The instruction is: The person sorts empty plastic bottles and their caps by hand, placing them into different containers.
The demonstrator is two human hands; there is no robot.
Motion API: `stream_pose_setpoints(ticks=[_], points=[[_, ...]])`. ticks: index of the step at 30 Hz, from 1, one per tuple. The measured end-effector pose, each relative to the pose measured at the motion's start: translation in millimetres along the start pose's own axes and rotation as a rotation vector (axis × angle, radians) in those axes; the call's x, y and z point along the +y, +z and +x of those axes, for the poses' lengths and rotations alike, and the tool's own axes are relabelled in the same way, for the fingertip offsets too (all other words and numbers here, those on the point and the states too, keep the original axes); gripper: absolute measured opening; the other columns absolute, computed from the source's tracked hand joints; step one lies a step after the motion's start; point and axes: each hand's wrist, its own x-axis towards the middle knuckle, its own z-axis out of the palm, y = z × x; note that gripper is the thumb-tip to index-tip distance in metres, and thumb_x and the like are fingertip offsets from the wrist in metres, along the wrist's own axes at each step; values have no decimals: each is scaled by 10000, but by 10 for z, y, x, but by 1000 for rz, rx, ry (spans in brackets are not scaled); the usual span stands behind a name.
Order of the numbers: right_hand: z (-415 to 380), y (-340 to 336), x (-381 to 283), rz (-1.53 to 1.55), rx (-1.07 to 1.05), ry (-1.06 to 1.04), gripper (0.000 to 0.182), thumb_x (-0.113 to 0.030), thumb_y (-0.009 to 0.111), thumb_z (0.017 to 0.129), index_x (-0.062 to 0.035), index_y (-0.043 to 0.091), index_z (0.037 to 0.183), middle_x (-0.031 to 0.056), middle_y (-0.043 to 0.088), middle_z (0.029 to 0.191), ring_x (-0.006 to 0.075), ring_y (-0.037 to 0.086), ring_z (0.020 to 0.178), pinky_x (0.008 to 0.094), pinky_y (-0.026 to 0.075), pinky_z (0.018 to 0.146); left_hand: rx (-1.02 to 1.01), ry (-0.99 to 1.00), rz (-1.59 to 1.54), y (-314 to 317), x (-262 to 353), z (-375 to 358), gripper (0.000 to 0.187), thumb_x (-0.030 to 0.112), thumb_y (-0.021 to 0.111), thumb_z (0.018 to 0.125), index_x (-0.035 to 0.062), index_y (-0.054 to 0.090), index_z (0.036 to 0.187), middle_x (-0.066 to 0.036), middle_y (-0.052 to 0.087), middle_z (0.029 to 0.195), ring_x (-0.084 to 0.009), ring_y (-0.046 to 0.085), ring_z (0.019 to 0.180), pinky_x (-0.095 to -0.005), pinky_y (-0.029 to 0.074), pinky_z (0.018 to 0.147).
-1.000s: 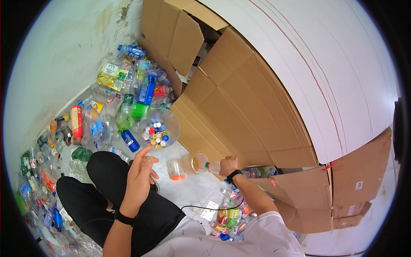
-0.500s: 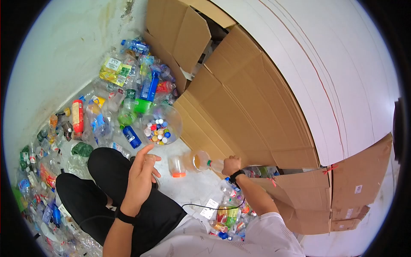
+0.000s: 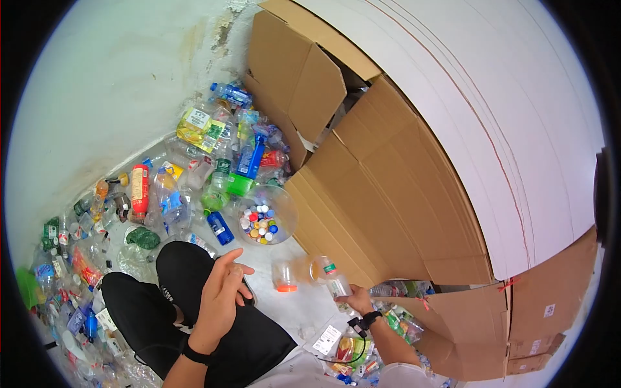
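Observation:
My right hand (image 3: 357, 301) is wrapped round a clear plastic bottle (image 3: 337, 286) with a green band at its top. The bottle tilts up and to the left, close to a clear round tub (image 3: 317, 266) lying near the cardboard. A small clear jar with an orange lid (image 3: 284, 278) stands lid down on the floor beside it. Over my knee, my left hand (image 3: 226, 284) is raised with its fingers loosely apart; nothing shows in it. A clear bowl (image 3: 290, 223) of coloured bottle caps (image 3: 261, 223) sits beyond the left hand.
Crushed plastic bottles (image 3: 223, 139) are heaped along the wall and at my left. More bottles (image 3: 362, 349) lie by my right forearm. Tall cardboard sheets (image 3: 394, 181) stand at the right. A blue bottle (image 3: 220, 227) lies near the bowl.
My right hand has turned the bottle from nearly level to pointing more upward, and has moved nearer my body. The whole view has shifted. My left hand keeps much the same pose.

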Motion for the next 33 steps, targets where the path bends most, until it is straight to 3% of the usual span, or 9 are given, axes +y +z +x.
stream_pose_setpoints(ticks=[7, 9, 11, 12, 16, 19, 27, 29, 33], points=[[397, 145, -1741, 95, -41, -240, 585, -274, 882, 643, -33, 711, 1148, 152, 745, 999, 247, 718, 904, 389, 559, 826, 4, 89, -67, -81, 165, -299, 425, 140, 412, 1041, 21, 420, 1449, -110, 636, 1151, -89, 588, 755, -215, 475, 638], [696, -66, -2415, 48, 94, -472, 610, -242, 885, 651, -6, 691, 1179, 183, 737, 1038, 289, 715, 954, 395, 559, 847, 7, 97, -66, -123, 245, -416, 435, 150, 413, 1046, 27, 405, 1463, -120, 637, 1161, -101, 594, 773, -220, 479, 654], [989, -363, -3026, -45, 435, -683, 1008, -357, 922, 645, 53, 446, 1433, 276, 533, 1406, 391, 515, 1306, 458, 416, 1085, 6, 83, -58, -195, 316, -524, 442, 127, 414, 1050, 45, 392, 1483, -108, 630, 1166, -100, 580, 804, -228, 474, 686], [1119, -482, -3269, -113, 585, -777, 1145, -423, 925, 634, 61, 336, 1489, 291, 413, 1500, 427, 400, 1386, 475, 336, 1147, 49, 87, -48, -231, 329, -591, 442, 127, 414, 1050, 45, 392, 1483, -108, 630, 1166, -100, 580, 804, -228, 474, 686], [536, -722, -4029, -26, 723, -1052, 908, -196, 880, 729, 9, 395, 1468, 247, 457, 1457, 400, 429, 1350, 454, 349, 1135, 179, 135, -22, -493, 430, -893, 432, 131, 394, 1059, 61, 402, 1485, -109, 622, 1179, -108, 590, 816, -232, 484, 698], [210, -493, -3910, 6, 543, -1057, 798, -61, 799, 758, -20, 420, 1459, 217, 472, 1438, 388, 431, 1349, 442, 341, 1140, 305, 210, -52, -696, 445, -1123, 423, 122, 394, 1048, 42, 421, 1462, -131, 636, 1172, -113, 600, 808, -239, 489, 695], [323, 329, -2097, 126, 44, -517, 771, -110, 784, 786, 21, 424, 1455, 219, 483, 1451, 360, 451, 1362, 450, 369, 1120, 778, 295, -22, -1350, 365, -1727, 405, 57, 407, 1005, 40, 481, 1404, -118, 651, 1134, -96, 595, 768, -222, 470, 665], [175, 343, -1935, 116, -11, -308, 754, -93, 793, 772, 25, 444, 1430, 237, 513, 1408, 358, 502, 1299, 453, 418, 1070, 909, 284, -54, -1541, 279, -1812, 368, 82, 406, 1018, 40, 516, 1366, -109, 666, 1091, -94, 592, 736, -222, 466, 633], [298, 357, -1347, 87, -44, -314, 744, -88, 797, 759, 20, 459, 1413, 247, 551, 1344, 347, 553, 1218, 438, 452, 1025, 1168, 223, 45, -1858, 140, -1993, 336, 187, 440, 1036, 46, 557, 1318, -101, 679, 1040, -87, 587, 681, -218, 454, 598]])
